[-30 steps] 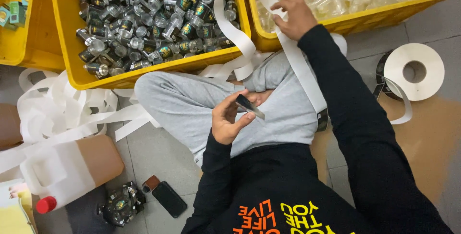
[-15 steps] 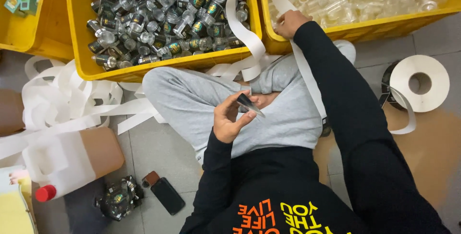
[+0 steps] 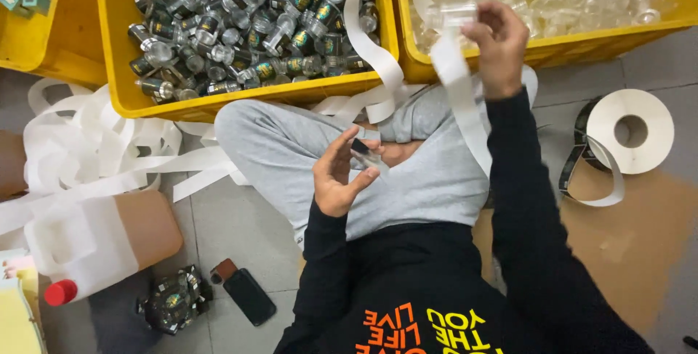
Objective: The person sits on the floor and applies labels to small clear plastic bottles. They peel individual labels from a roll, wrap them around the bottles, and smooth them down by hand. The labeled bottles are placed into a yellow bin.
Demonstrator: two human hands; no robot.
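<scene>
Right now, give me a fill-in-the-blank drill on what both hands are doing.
1. The right hand lifts a clear bottle over the ____ crate.
2. The left hand holds a small item over the person's ____ trousers.
3. The paper roll lies on the ____.

Missing: yellow; grey; floor

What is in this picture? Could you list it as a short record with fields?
Place: tiled floor, person sitting
Left hand: holds a small dark bottle
Right hand: lifts a clear bottle by the white backing strip
Middle crate: labelled bottles
Right crate: clear bottles
Nearby: label roll, white jug, phone
</scene>
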